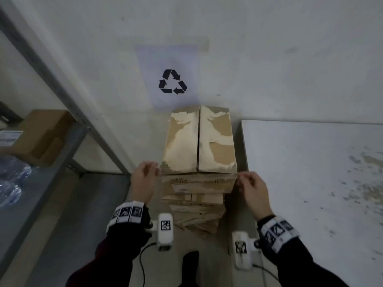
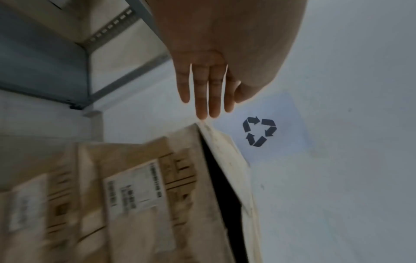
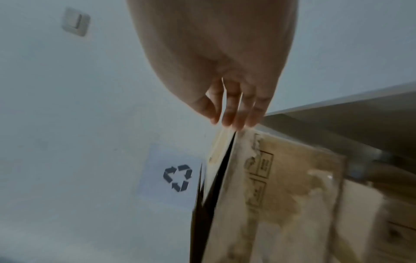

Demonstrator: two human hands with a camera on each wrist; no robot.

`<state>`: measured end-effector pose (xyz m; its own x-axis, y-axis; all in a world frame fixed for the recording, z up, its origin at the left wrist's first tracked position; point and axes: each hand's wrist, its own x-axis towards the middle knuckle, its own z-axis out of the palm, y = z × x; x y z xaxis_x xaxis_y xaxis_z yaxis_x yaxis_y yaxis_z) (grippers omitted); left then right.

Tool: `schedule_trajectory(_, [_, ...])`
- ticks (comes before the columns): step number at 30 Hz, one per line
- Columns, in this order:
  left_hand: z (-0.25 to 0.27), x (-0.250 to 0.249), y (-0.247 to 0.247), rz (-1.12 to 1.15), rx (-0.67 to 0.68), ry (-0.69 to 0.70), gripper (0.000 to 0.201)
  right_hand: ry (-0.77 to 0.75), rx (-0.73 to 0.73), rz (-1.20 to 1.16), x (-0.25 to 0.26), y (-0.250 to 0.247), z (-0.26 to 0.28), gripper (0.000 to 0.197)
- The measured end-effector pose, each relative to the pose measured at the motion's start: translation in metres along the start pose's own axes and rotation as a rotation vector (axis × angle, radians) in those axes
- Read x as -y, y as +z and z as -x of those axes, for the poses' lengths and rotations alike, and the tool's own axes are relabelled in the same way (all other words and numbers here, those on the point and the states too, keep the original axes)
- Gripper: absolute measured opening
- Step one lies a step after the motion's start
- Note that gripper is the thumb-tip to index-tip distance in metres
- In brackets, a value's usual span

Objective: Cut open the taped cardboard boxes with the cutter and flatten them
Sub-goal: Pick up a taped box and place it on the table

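A stack of flattened brown cardboard boxes [image 1: 196,204] stands on the floor against the wall. Its top piece [image 1: 199,141] has torn, pale patches and a centre seam. My left hand [image 1: 150,169] is at the near left corner of the top piece; in the left wrist view its fingers [image 2: 202,99] are straight, with the tips just off the cardboard edge [image 2: 209,131]. My right hand [image 1: 243,179] is at the near right corner, and its fingers [image 3: 234,113] hang relaxed just above the edge [image 3: 225,140]. Neither hand holds anything. No cutter is in view.
A white table [image 1: 310,172] stands close on the right of the stack. A grey metal shelf rack [image 1: 72,125] on the left carries a closed cardboard box [image 1: 41,133] and wrapped bottles [image 1: 12,179]. A recycling sign [image 1: 172,81] is on the wall behind.
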<state>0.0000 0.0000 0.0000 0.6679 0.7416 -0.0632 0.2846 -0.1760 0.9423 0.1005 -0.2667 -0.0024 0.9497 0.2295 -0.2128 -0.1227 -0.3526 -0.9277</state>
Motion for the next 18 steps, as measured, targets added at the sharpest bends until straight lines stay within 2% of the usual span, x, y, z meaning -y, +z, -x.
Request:
schedule_trajectory(2, [-0.028,-0.006,0.007,-0.089,-0.070,0.057,0.013,0.036,-0.168,-0.030,0.011,0.008,-0.028,0.010])
schedule_trajectory(3, [-0.041,-0.010,0.012,-0.111,-0.059,0.045,0.016,0.072,-0.178,-0.061,0.017,0.013,-0.043,0.018])
schedule_trajectory(7, [-0.073,-0.014,0.035,-0.054,0.161,-0.198,0.045,0.250,-0.023,-0.127,0.017,0.041,-0.085,0.074])
schedule_trajectory(9, [-0.082,-0.008,0.043,-0.001,0.256,-0.274,0.056,0.291,0.018,-0.104,0.010,0.046,-0.093,0.091])
schedule_trajectory(13, [-0.085,0.000,0.052,-0.007,0.297,-0.286,0.066,0.275,0.065,-0.050,0.001,0.045,-0.098,0.081])
schedule_trajectory(16, [-0.078,-0.007,0.055,-0.054,0.268,-0.210,0.063,0.227,0.101,-0.069,0.003,0.038,-0.093,0.080])
schedule_trajectory(18, [-0.070,-0.017,0.055,-0.085,0.247,-0.164,0.063,0.192,0.102,-0.083,0.011,0.030,-0.085,0.070])
